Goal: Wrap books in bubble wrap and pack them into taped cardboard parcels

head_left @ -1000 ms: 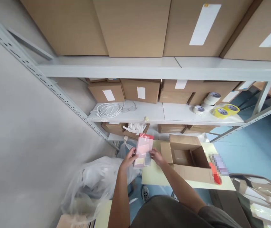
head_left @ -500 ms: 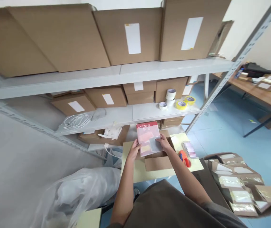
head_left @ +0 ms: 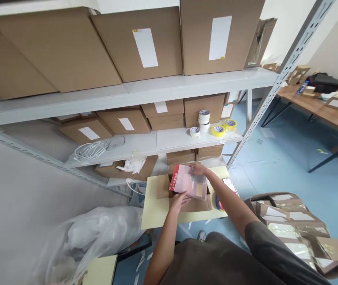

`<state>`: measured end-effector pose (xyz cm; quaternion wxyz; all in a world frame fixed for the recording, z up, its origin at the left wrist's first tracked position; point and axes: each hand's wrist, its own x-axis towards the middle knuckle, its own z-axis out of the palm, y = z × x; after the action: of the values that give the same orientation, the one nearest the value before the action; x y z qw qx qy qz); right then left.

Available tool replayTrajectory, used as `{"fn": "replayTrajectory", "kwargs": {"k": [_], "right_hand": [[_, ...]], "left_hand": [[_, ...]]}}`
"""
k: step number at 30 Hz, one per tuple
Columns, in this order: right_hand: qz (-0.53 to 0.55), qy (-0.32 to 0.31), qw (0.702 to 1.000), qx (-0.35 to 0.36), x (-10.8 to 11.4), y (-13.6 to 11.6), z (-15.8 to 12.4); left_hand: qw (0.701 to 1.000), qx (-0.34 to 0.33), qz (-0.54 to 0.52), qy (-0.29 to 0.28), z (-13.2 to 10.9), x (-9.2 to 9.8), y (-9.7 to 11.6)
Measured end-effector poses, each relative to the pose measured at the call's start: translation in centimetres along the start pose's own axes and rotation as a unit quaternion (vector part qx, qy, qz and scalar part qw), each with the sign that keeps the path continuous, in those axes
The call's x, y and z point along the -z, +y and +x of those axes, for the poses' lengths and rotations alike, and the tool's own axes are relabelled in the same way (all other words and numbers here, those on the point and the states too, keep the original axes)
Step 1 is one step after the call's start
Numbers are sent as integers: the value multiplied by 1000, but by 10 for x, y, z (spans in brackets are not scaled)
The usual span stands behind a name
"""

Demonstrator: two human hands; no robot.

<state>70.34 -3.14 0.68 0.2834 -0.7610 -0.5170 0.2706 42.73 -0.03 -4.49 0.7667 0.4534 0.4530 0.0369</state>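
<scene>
Grey metal shelving [head_left: 127, 95] stacked with brown cardboard cartons [head_left: 167, 53] spans 12 o'clock before you, above a pale yellow bench [head_left: 153, 213]. Your thin rectangular book with a pink-and-white cover and red band [head_left: 189, 181] lies tilted over the mouth of an open brown cardboard box [head_left: 194, 206] on that bench. Both hands are closed on it: your right hand [head_left: 198, 169] at the book's 1 o'clock edge, your left hand [head_left: 181, 200] at 7 o'clock, fingers over the cover.

As far as can be judged, you have the book in hand and the box opened; the book is not settled inside, and the box is not closed.

Hidden from you are most of the box's interior, the book's underside and whatever your fingers do beneath it, so whether it touches the box walls you cannot tell. At 4 o'clock, your right forearm partly covers a blue ring-shaped roll [head_left: 218, 203]. The title is too small to read.
</scene>
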Motion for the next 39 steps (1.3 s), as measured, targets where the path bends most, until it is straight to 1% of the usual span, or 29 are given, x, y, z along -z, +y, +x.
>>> {"fn": "replayTrajectory", "kwargs": {"k": [2, 3, 5, 6, 9, 11, 12, 13, 14, 15, 17, 18, 20, 21, 23, 24, 25, 26, 27, 29, 31, 32, 33, 34, 36, 38, 39], "right_hand": [[-43, -45, 998, -7, -5, -6, 18], [-55, -51, 997, -12, -8, -8, 24], [-67, -27, 997, -22, -16, -8, 28], [-68, -10, 997, -25, -20, -6, 27], [-53, 27, 998, -18, -31, 3, 15], [-24, 41, 999, -7, -36, 8, 1], [-5, 49, 999, -1, -37, 10, -6], [12, 59, 998, 3, -38, 13, -15], [27, 71, 997, 6, -37, 15, -24], [39, 86, 996, 4, -36, 17, -34], [52, 120, 991, -13, -32, 24, -56], [60, 139, 988, -30, -30, 28, -68], [83, 178, 978, -75, -28, 38, -93], [99, 196, 970, -102, -30, 44, -106], [131, 225, 952, -163, -40, 55, -130], [147, 233, 942, -194, -49, 60, -140], [161, 235, 932, -223, -59, 66, -150], [174, 234, 924, -248, -70, 71, -159], [190, 227, 919, -261, -81, 76, -168], [220, 224, 910, -270, -100, 84, -181], [251, 215, 907, -262, -111, 90, -190], [269, 204, 906, -253, -113, 90, -193], [288, 190, 907, -242, -113, 90, -194], [304, 172, 909, -229, -113, 88, -194], [318, 138, 917, -198, -108, 83, -191], [319, 124, 921, -184, -102, 77, -188], [326, 121, 919, -187, -99, 75, -186]], "left_hand": [[999, 19, 27, 22, -2, 1, -7], [997, 30, 58, 36, -2, 4, -8], [988, 32, 132, 78, -3, 14, -5], [981, 18, 167, 99, -4, 22, -2], [951, -58, 249, 173, -7, 51, 9], [914, -97, 303, 253, -10, 71, 15], [889, -106, 327, 304, -11, 81, 18], [867, -102, 342, 347, -11, 89, 22], [855, -87, 350, 373, -12, 97, 26], [852, -69, 351, 383, -11, 103, 30], [861, -43, 349, 367, -8, 108, 38], [869, -48, 348, 350, -6, 108, 41], [884, -105, 343, 299, 0, 101, 46], [893, -143, 340, 257, 3, 94, 46], [901, -212, 348, 145, 9, 78, 44], [899, -230, 362, 92, 11, 69, 41], [892, -233, 384, 52, 12, 63, 37], [881, -231, 412, 25, 12, 58, 32], [867, -229, 442, 10, 11, 55, 27], [827, -242, 507, -2, 5, 60, 17], [777, -259, 574, -7, -4, 73, 5], [756, -256, 602, -7, -8, 81, 0], [743, -244, 624, -4, -12, 89, -5], [734, -233, 637, -3, -15, 96, -9], [734, -226, 641, -6, -18, 108, -15], [750, -234, 618, -22, -17, 115, -15], [765, -235, 598, -33, -16, 117, -13]]}}
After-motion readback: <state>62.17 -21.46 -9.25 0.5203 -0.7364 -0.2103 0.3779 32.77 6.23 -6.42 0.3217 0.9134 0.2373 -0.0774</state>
